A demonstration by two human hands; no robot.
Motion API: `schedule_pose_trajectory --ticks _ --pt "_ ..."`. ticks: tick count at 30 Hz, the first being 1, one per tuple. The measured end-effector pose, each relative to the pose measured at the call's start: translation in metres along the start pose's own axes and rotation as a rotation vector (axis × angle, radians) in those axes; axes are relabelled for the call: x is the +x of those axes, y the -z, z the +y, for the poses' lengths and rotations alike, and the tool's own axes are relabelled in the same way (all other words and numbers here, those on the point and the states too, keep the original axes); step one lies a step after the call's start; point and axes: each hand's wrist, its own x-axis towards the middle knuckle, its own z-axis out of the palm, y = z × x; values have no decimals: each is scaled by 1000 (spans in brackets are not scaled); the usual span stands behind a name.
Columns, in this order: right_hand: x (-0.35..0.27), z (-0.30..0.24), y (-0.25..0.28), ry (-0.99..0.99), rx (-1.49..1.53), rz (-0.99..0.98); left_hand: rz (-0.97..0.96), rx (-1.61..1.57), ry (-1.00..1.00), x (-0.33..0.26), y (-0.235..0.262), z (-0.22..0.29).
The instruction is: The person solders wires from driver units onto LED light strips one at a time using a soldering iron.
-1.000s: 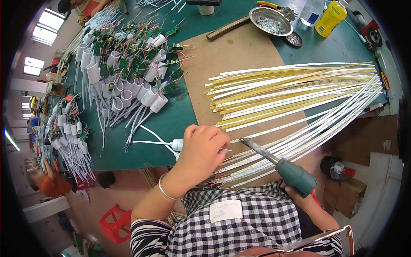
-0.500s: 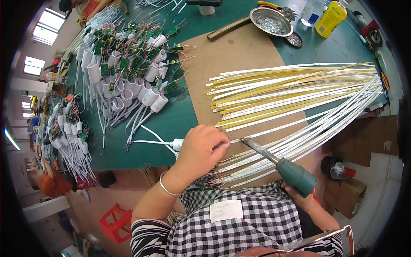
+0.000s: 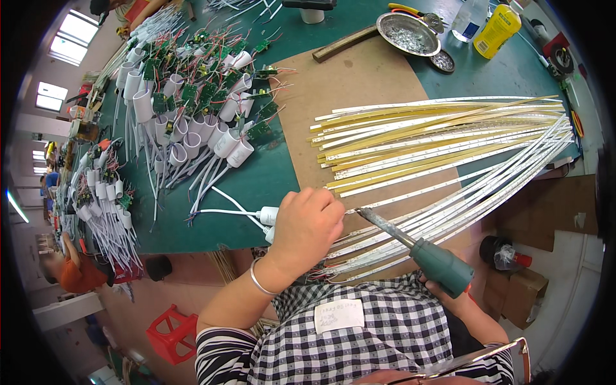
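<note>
My left hand [image 3: 308,224] is closed, its fingertips at the left end of a narrow white LED strip [image 3: 410,194]. What they pinch is hidden behind the knuckles. In my right hand [image 3: 441,290] is a soldering iron [image 3: 443,266] with a thick green handle. Its dark tip points left, close to my left fingertips and the strip's end. Two white cylindrical caps [image 3: 267,215] with white cables lie just left of my left hand. More white LED strips [image 3: 443,221] fan out beneath the iron, with red wires at their near left ends.
White and yellow strips [image 3: 410,144] lie on a brown board [image 3: 346,77]. Piled at left are white tubular caps with green circuit boards [image 3: 192,106]. A metal bowl [image 3: 409,33], a yellow bottle [image 3: 497,31] and a wooden bar [image 3: 344,43] are at the back. A red stool [image 3: 173,333] stands below left.
My left hand has turned a little, its knuckles now covering more of the fingertips. The soldering iron has shifted slightly left, its tip staying near the strip's end.
</note>
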Motion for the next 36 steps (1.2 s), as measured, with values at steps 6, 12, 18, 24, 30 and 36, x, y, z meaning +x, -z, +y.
schedule_pose_trajectory --ticks 6,12,18,24,30,36 --pt "1 -4 -3 -27 10 -14 14 125 -87 1 2 5" --pt "8 -6 -2 110 -90 -25 -33 206 -167 6 5 6" --pt "17 -15 -2 250 -161 32 -40 186 -170 10 6 6" --pt "19 -28 4 218 99 78 -39 196 -163 9 5 6" --pt "17 -27 1 93 131 164 -22 209 -155 7 0 3" --pt "15 -25 -5 141 343 293 9 197 -152 7 -2 2"
